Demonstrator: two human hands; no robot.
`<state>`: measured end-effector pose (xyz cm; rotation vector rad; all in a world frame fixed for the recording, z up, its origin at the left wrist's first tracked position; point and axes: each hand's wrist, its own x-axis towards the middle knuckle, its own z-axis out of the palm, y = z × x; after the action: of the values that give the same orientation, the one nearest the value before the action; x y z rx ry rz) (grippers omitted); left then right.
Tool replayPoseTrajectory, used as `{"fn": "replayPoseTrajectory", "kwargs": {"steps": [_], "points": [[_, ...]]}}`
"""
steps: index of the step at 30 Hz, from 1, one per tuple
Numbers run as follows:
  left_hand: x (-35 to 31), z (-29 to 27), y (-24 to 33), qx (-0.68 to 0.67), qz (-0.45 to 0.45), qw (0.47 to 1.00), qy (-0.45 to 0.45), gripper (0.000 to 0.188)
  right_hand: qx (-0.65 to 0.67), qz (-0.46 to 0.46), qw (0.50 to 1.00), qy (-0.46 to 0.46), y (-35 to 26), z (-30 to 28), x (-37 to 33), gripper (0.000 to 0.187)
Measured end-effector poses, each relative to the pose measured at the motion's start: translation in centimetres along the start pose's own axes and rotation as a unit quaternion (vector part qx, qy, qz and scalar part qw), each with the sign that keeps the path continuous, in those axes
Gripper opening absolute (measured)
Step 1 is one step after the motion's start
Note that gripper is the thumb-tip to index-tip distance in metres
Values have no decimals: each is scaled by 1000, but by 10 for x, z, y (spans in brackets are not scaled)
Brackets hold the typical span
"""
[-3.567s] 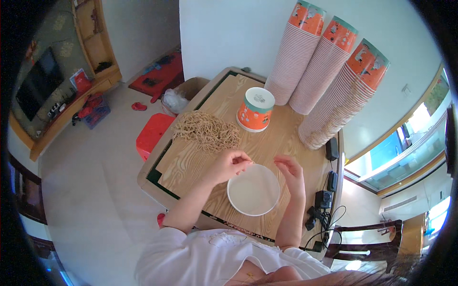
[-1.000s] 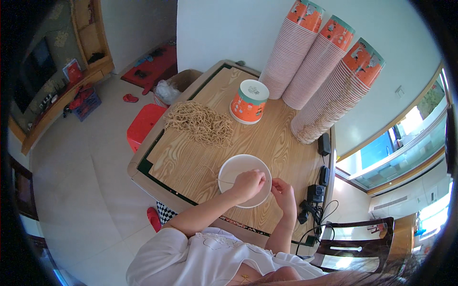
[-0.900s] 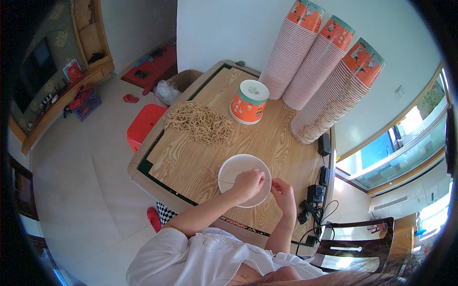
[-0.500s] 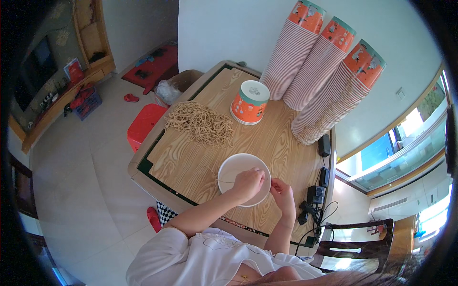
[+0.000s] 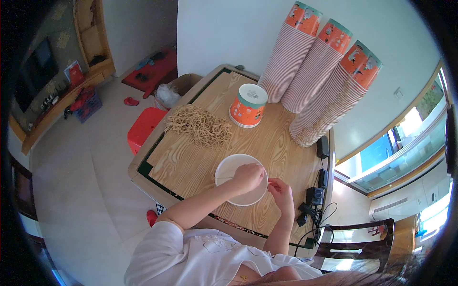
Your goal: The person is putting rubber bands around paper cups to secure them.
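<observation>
A white paper bucket [image 5: 226, 168] stands mouth up near the table's front edge. Over its opening is my left hand [image 5: 250, 177], fingers closed on a thin tan cord [image 5: 223, 178] that trails off to the left. Just outside the right rim, my right hand [image 5: 281, 191] has thumb and fingers pinched together against the bucket wall; whatever lies between them is too small to make out. A loose heap of tan cords [image 5: 199, 126] rests farther back on the left. Behind the bucket, a short upside-down stack of orange-and-green paper buckets [image 5: 247, 112] shows its white base.
Three tall stacks of paper buckets [image 5: 298, 62] lean at the back right, with cords [image 5: 329, 117] draped over the rightmost. Black power adapters [image 5: 315, 195] and cables line the table's right edge. A red stool [image 5: 143, 126] stands left of the table, a dark chair [image 5: 353, 248] at right.
The view has shifted slightly. My hands stay at the bucket's right rim in nearly the same pose, and the cord at its left looks straighter.
</observation>
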<state>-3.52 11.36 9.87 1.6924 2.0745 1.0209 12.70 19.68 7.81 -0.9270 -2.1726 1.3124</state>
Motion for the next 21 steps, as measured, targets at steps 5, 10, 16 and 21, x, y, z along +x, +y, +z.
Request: {"fn": "replayPoseTrajectory", "kwargs": {"steps": [5,10,16,21], "points": [[-2,-3,2,1,-5,1000,-6,10,8,-2,1000,5,-3,2,0,17],[-1,0,1,5,3,1000,-5,11,14,-10,1000,-1,4,3,3,17],[1,-1,2,2,-15,1000,3,10,1,4,1000,-2,0,4,3,17],[1,-1,3,-12,-10,1000,2,11,18,1,1000,-7,-2,4,3,16]]}}
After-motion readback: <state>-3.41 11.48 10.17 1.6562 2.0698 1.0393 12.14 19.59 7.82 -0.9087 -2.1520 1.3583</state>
